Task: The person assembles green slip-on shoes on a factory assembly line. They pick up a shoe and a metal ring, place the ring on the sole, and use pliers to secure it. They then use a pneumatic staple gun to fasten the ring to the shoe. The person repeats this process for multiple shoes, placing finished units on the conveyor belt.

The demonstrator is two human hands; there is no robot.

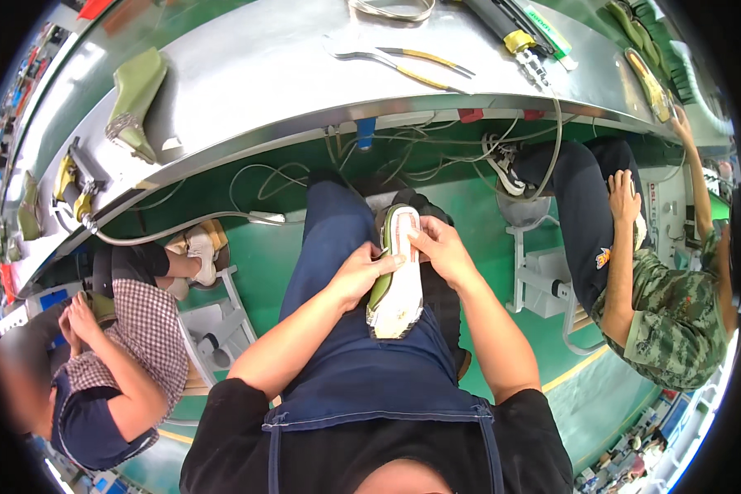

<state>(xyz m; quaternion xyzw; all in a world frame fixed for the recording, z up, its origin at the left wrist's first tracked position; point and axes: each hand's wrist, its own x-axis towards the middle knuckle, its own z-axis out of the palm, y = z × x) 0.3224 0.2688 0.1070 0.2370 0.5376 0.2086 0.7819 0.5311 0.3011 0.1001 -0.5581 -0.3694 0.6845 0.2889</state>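
Navy cloth apron (362, 387) lies closest to the camera, over a black short-sleeved top (329, 453). Above the lap, the left hand (356, 276) curls closed around one side of an olive-green, tapered shoe with a pale underside (401, 288), thumb across it; the right hand (445, 247) pinches the opposite edge. Uneven thumb pressure might wrinkle the pale layer; a loosened grip could drop the rounded form to the glossy green floor (263, 288). Beyond, a shiny metal bench (247, 74) bears steel pincers with black-and-yellow handles (379, 53).
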